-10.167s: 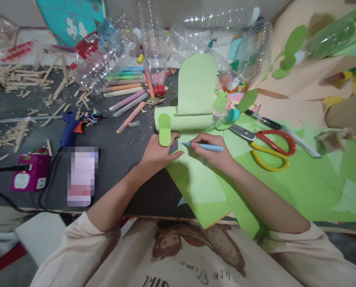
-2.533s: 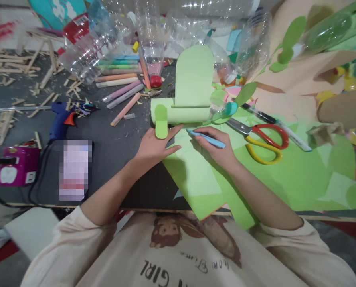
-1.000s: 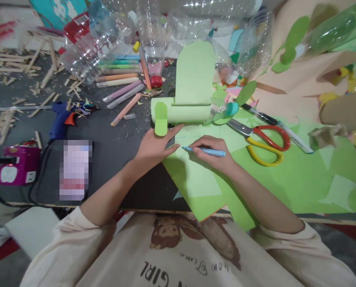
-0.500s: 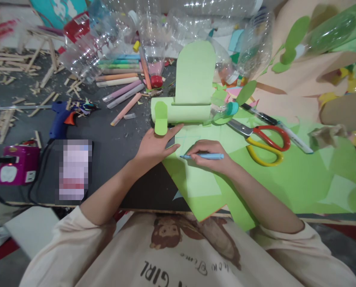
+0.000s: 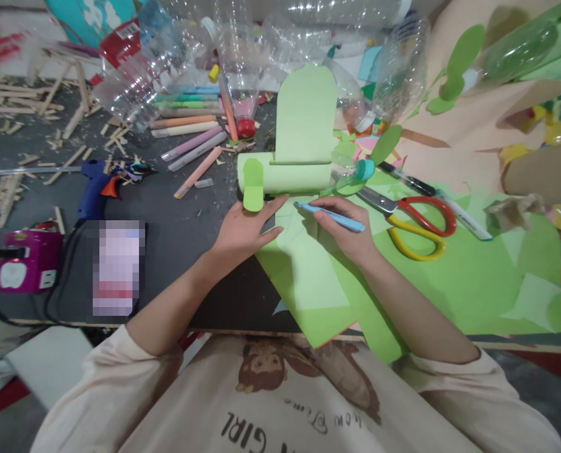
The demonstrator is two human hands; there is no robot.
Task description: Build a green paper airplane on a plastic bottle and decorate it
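Head view: right hand [image 5: 351, 236] grips blue pen [image 5: 330, 216], left hand [image 5: 245, 233] flat on green paper [image 5: 309, 277]

In the middle are a light blue plastic pen [image 5: 333, 217] and a pale green paper sheet [image 5: 311, 280]. On the right, the silver metal scissors [image 5: 396, 215] have one red handle, one yellow. At left is a blue plastic glue gun [image 5: 94, 190].

The left hand [image 5: 243, 234] lies at a paper sheet's [image 5: 309, 283] left edge; the right hand [image 5: 351, 236], a pen [image 5: 332, 217] in it, rests on the sheet. A paper roll [image 5: 290, 178] sits just behind them, scissors [image 5: 392, 217] to the right, a glue gun [image 5: 92, 189] far left.
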